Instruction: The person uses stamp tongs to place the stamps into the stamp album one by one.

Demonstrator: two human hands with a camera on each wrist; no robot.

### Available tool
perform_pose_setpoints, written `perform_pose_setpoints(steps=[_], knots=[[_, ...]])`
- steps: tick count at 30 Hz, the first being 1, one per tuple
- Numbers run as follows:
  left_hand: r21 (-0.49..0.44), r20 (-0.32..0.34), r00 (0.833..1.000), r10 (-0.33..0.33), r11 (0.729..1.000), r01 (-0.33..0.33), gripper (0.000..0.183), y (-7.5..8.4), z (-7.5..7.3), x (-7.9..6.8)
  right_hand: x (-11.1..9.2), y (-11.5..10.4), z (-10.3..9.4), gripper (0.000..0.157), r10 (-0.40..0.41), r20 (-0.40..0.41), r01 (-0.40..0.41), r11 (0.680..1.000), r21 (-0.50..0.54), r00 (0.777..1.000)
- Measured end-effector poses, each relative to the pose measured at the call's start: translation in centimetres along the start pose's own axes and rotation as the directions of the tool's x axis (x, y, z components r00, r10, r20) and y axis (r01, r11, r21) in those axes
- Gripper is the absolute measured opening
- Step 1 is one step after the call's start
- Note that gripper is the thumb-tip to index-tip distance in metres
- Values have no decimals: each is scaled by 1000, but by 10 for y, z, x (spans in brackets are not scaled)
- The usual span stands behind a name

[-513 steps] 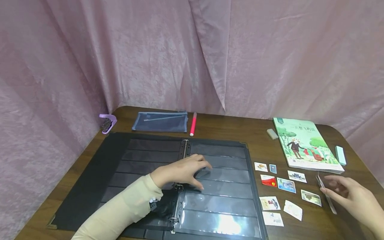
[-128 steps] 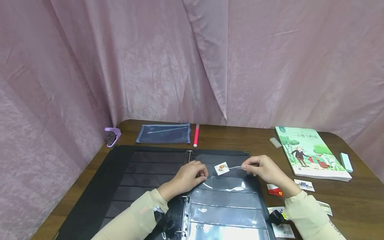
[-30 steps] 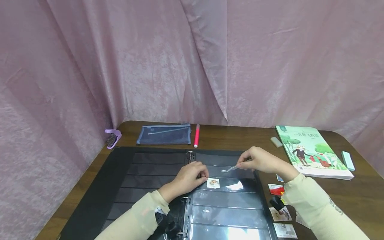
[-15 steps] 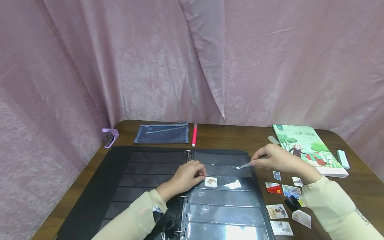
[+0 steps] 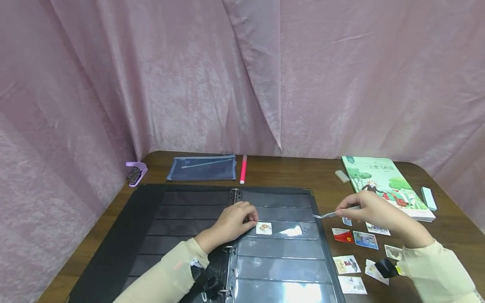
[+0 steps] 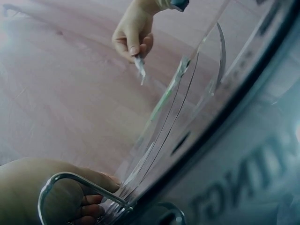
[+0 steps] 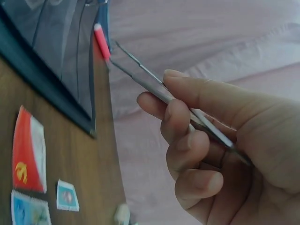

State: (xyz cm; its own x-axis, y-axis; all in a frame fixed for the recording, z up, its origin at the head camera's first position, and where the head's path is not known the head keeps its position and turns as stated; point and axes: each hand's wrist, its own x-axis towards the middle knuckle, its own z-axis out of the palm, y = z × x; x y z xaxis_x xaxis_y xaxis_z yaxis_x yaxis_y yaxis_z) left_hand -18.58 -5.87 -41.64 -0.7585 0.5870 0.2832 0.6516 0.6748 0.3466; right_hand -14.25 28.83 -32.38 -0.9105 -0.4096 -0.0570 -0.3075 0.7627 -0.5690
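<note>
My left hand [image 5: 236,221] lies by the rings of an open black stamp album [image 5: 280,250]. Its fingers are curled, and thumb and fingertips pinch the clear page beside a small white stamp [image 5: 264,228] with an orange picture. That stamp sits in the third row of the right page, at its left end. Past the album's right edge, my right hand [image 5: 373,210] holds metal tweezers [image 7: 154,89]; their tips are apart with nothing between them. Below it lie loose stamps, among them a red and white one [image 5: 342,235] and a small blue one [image 5: 347,221].
Several more stamps [image 5: 352,285] lie along the album's right side. A green book [image 5: 386,181], an eraser [image 5: 342,176] and a pale box [image 5: 429,198] are at the back right. Behind the album lie a blue pouch [image 5: 202,168], a pink marker [image 5: 243,170] and a purple hole punch [image 5: 136,173].
The tweezers were picked up from the table and carried the white stamp to the album's third row. Over the last second my right hand has drawn rightward, away from it. The left hand stayed.
</note>
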Motion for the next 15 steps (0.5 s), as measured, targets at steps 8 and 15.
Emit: perform_pose_setpoints(steps=[8, 15], knots=[[11, 1, 1000, 12, 1000, -12, 10, 0, 0, 0, -31, 32, 4, 18, 48, -4, -47, 988, 148, 999], [35, -8, 1000, 19, 999, -19, 10, 0, 2, 0, -48, 53, 3, 25, 149, -55, -139, 979, 152, 987]])
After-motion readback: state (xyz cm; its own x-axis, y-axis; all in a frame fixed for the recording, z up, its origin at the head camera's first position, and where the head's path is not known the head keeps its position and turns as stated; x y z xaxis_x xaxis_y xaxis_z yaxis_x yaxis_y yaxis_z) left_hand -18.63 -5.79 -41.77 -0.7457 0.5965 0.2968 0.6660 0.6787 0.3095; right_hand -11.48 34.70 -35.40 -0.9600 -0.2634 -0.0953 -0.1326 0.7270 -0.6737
